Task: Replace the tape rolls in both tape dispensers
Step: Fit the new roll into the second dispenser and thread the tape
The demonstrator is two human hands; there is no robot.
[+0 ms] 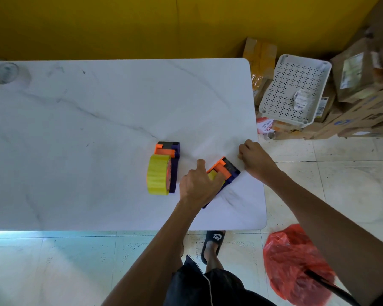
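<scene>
**Second dispenser in hand; first appears loaded**

Two tape dispensers lie on the white marbled counter, near its right end. The left dispenser, purple and orange, rests untouched with a full yellow tape roll seated on its hub; by the look of it, this unit is finished.

The right dispenser lies tilted, its cutter end pointing toward the far right corner. The left hand is clamped over its roll end, fingers wrapped on the body; a sliver of yellow shows beneath them, so a roll seems to be fitted, though the hand hides how fully it sits. The right hand is pinched closed just beyond the cutter end, near the counter edge. It is probably drawing out a tape end, but no strip can be made out at this resolution, so what it grips cannot be confirmed.

Judgement: the task is well past halfway. Outstanding items are threading the tape through the second unit's cutter and setting it down.

A clear roll sits at the far left of the counter.
</scene>
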